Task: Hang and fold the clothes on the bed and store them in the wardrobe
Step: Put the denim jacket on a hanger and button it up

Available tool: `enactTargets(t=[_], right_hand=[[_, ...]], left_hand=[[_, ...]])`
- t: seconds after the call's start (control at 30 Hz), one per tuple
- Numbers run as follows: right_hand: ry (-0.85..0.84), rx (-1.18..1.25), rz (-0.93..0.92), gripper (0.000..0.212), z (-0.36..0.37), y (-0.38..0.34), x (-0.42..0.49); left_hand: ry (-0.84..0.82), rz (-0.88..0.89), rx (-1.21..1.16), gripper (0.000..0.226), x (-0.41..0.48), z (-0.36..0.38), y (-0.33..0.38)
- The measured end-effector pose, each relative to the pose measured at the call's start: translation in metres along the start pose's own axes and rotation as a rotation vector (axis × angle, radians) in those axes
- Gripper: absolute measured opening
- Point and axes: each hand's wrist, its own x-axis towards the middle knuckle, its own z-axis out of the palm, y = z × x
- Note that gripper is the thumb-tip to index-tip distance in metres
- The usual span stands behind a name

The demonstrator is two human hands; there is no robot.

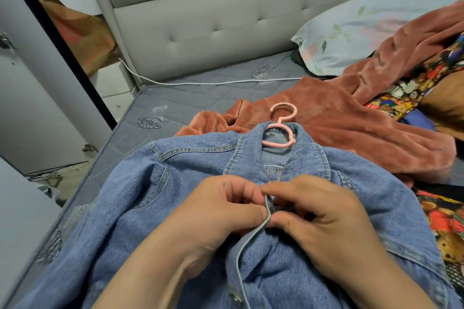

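The bed [190, 98] has a grey headboard [200, 20] behind it. A denim jacket [140, 195] lies front-up in the near middle of the bed, partly over a rust fleece [339, 128] that trails right toward a pillow [376, 25] and a patterned cloth [406, 88]. The left hand [216, 211] and right hand [324, 213] meet just below the collar, each with fingers curled, pinching a front edge of the jacket. A pink hanger [281, 128] sits inside the neck, its hook resting on the fleece. A white cable [200, 83] crosses the mattress.
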Motion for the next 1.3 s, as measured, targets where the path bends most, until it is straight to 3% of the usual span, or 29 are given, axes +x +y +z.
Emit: enactTargets(t=[0.13, 0.3, 0.43, 0.67, 0.83, 0.93, 1.03, 1.13, 1.3], right_hand=[[-0.004, -0.059, -0.078, 0.049, 0.003, 0.002, -0.003], [0.051, -0.049, -0.068, 0.026, 0.004, 0.003, -0.003], [-0.040, -0.041, -0.056, 0.039, 0.004, 0.003, -0.002], [-0.107, 0.019, 0.004, 0.028, -0.001, 0.005, -0.001], [0.013, -0.061, -0.030, 0.012, 0.005, 0.004, -0.004], [0.125, -0.117, -0.078, 0.008, 0.009, 0.004, -0.007], [0.246, -0.197, -0.111, 0.014, 0.012, 0.005, -0.010], [0.335, -0.251, -0.112, 0.023, 0.013, 0.008, -0.013], [0.361, -0.238, -0.112, 0.020, 0.014, 0.009, -0.014]], left_hand=[[-0.022, -0.021, -0.043, 0.011, -0.001, 0.001, 0.001], [0.026, -0.088, -0.107, 0.012, -0.001, 0.001, 0.000], [0.029, -0.082, -0.069, 0.010, 0.000, 0.005, 0.001], [0.094, -0.082, -0.067, 0.010, 0.002, 0.007, -0.003], [0.123, -0.091, -0.168, 0.007, 0.002, 0.009, -0.004], [0.115, -0.081, -0.284, 0.017, -0.002, 0.012, -0.007], [0.076, -0.026, -0.414, 0.014, -0.006, 0.018, -0.012], [0.056, -0.007, -0.373, 0.023, -0.007, 0.019, -0.013], [0.053, 0.038, -0.265, 0.017, -0.002, 0.022, -0.003]])
